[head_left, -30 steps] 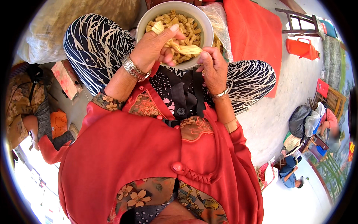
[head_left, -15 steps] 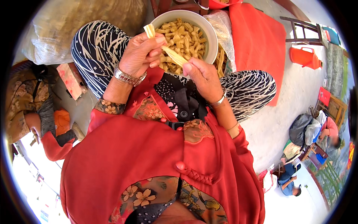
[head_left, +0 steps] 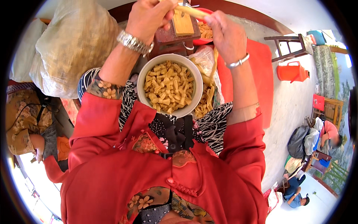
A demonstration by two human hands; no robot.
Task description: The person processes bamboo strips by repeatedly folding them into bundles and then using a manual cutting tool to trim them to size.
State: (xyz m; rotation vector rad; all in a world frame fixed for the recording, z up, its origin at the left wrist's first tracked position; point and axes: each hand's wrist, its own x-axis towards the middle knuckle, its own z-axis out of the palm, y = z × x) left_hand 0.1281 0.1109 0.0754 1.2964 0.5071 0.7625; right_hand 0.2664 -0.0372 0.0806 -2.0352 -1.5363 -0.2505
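Both hands are stretched far forward, past the bowl. A pale yellow, flattened plant-like strip (head_left: 190, 10) spans them, over a wooden block (head_left: 183, 26) on a small dark red stool (head_left: 163, 36). My left hand (head_left: 151, 16) is closed on its left end, partly cut off by the top edge. The right end is pinched in my right hand (head_left: 226, 35). Another long strip (head_left: 214, 61) runs down below the right hand to a loose pile; whether I hold it I cannot tell. Closer to me, a white bowl (head_left: 199, 87) holds many short yellow bundled pieces (head_left: 169, 86).
A red basin (head_left: 203, 42) with similar pieces stands behind the stool. Large filled sacks (head_left: 74, 48) are at the left. A red mat (head_left: 257, 82), an orange-red jug (head_left: 292, 72) and a wooden chair (head_left: 287, 46) lie rightward. Other people sit at the far right and left.
Both hands have moved forward from over the bowl to the stool, carrying the strip. The bowl now shows fully, lower in view, along with the block and basin.
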